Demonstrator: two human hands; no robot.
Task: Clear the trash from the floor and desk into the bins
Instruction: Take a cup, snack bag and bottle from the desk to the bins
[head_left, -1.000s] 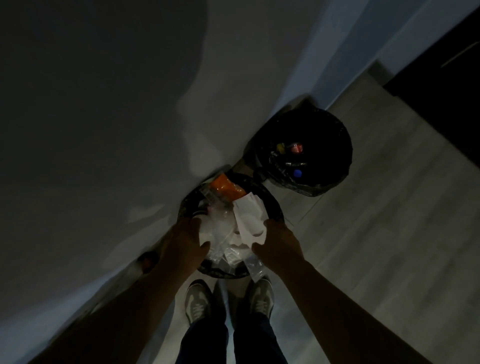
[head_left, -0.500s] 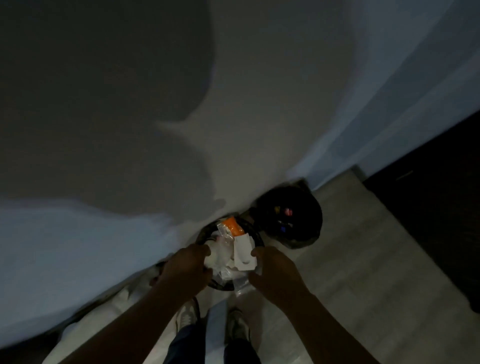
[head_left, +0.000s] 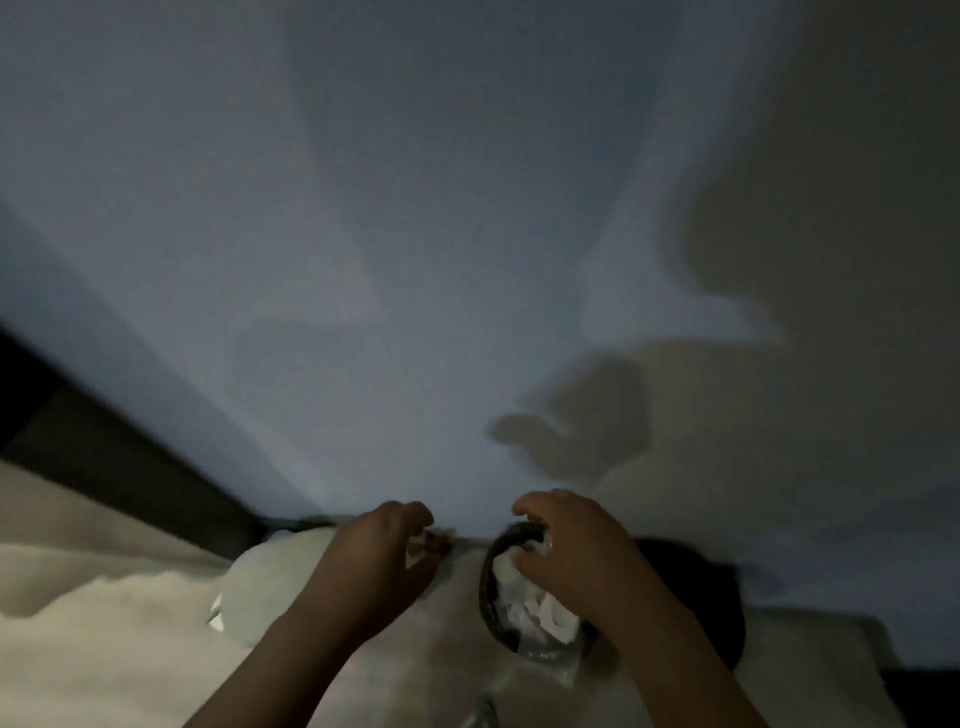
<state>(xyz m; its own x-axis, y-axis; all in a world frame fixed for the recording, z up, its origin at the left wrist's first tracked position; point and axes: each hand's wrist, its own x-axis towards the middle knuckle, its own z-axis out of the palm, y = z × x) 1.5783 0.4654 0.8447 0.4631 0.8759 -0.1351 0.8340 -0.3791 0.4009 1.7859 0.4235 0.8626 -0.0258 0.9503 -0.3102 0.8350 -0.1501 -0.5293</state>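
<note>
**Hands shift at an overfull bin**

The view has swung up the wall and the left hand (head_left: 379, 566) has drifted off the bin (head_left: 487, 592); its fingers curl, on what I cannot tell; the right hand (head_left: 576, 556) clutches the trash (head_left: 519, 597) heaped in the bin; piled this high, pieces could spill over the rim.
</note>
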